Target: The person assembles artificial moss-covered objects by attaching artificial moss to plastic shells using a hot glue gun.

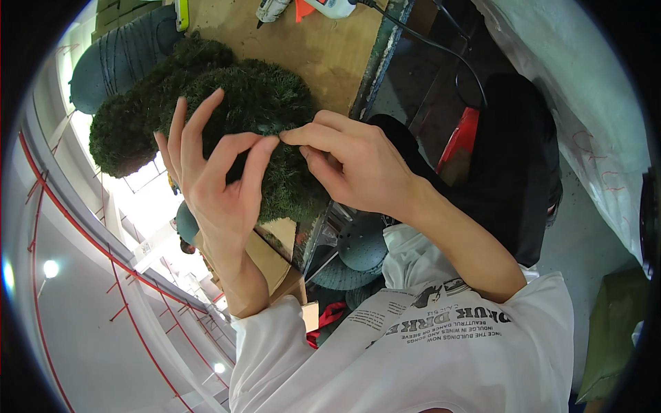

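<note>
My left hand (pixel 224 172) is raised with thumb and index fingertip pinched together, the other fingers spread upward. My right hand (pixel 365 162) comes in from the other side, its thumb and fingers also closed in a pinch. The two sets of fingertips nearly meet; whatever they hold is too small to make out. Just behind them is a dense clump of dark green artificial foliage (pixel 268 86), rounded and bushy, partly hidden by my hands. A second bushy green lobe (pixel 120 138) extends to its left.
A wooden tabletop (pixel 334 58) lies beyond the foliage. On it are a white tool (pixel 335 7) with a black cable (pixel 430 41) and a dark-tipped nozzle (pixel 270 12). Grey-green rounded forms (pixel 127 58) stand at the far left; others (pixel 361 244) lie below the table edge, near a cardboard box (pixel 268 265).
</note>
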